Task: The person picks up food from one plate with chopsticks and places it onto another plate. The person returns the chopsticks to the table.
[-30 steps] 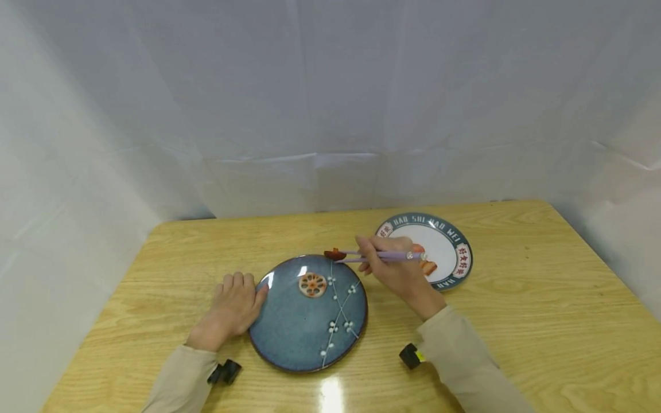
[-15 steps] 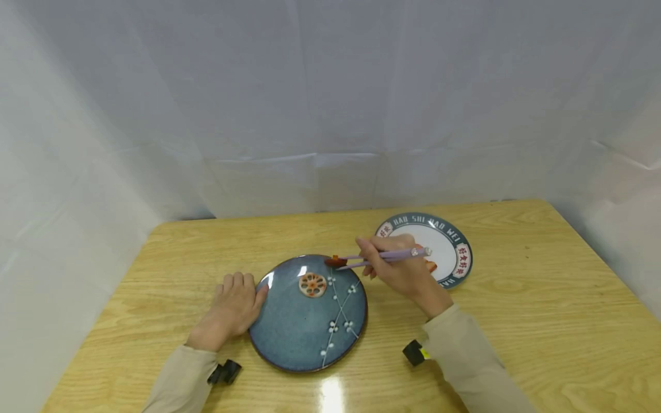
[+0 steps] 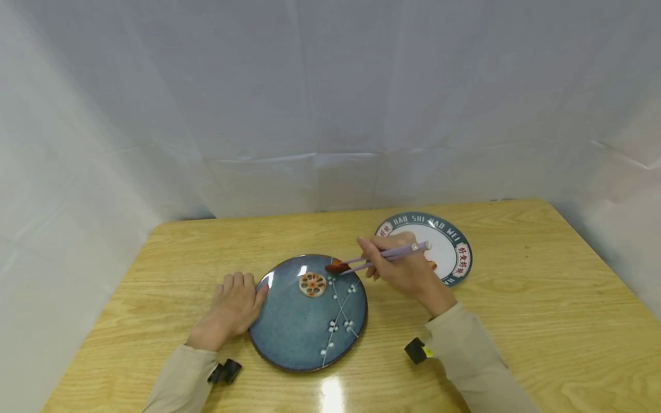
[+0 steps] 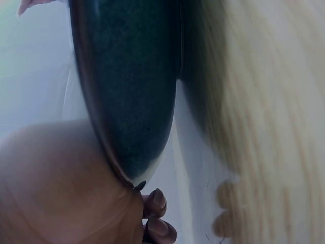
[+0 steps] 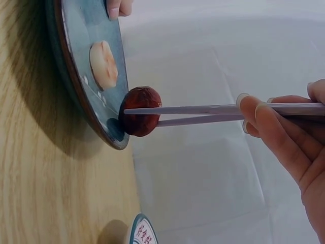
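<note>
My right hand point(image 3: 400, 267) grips a pair of lilac chopsticks point(image 3: 392, 252). Their tips have a round, glossy, dark red-brown piece of food point(image 5: 142, 112) between them, shaped like a mushroom cap. That piece sits at the far right edge of a blue plate point(image 3: 294, 332) painted with white blossoms. Close to its left on the plate lies a lotus root slice point(image 3: 312, 284). My left hand point(image 3: 232, 307) rests at the plate's left rim, thumb laid over the edge. In the left wrist view, other fingertips point(image 4: 158, 199) show beyond the rim, beside the plate.
Behind my right hand stands a white plate with a green lettered rim point(image 3: 448, 228), partly hidden by that hand. Orange-red food point(image 3: 432, 265) peeks out on it. The wooden table point(image 3: 542, 298) ends at a pale curtain point(image 3: 341, 115) at the back.
The chopsticks have brought the dark piece slightly lower, from the plate's far rim onto its upper right part. My right hand has shifted slightly right and nearer. The left hand has stayed put.
</note>
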Demonstrator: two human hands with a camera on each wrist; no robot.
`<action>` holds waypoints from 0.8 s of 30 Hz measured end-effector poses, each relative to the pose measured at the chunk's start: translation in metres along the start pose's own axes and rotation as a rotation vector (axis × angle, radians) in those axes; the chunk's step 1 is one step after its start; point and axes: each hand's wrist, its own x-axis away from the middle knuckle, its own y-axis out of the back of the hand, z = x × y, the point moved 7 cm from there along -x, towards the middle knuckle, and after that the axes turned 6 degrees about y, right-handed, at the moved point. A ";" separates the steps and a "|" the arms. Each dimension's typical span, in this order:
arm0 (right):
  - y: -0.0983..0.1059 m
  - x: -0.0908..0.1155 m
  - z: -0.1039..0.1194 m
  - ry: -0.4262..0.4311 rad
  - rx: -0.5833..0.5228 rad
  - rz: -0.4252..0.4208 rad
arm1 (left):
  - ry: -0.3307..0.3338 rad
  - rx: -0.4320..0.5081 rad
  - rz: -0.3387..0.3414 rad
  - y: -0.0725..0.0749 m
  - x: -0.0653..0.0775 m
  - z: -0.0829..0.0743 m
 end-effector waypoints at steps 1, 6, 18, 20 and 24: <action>0.000 0.000 0.000 0.000 -0.003 0.006 | 0.000 -0.001 0.001 0.000 0.000 0.000; 0.000 -0.002 0.002 0.005 0.004 0.034 | 0.002 0.002 0.007 0.000 0.000 0.000; 0.002 -0.003 0.007 0.037 -0.023 0.047 | -0.005 0.012 0.005 0.001 -0.001 -0.001; 0.001 -0.004 0.008 0.048 -0.033 0.050 | -0.006 0.013 0.003 0.001 -0.001 -0.001; 0.001 -0.004 0.011 0.064 -0.052 0.058 | -0.006 0.015 0.005 0.001 0.000 0.000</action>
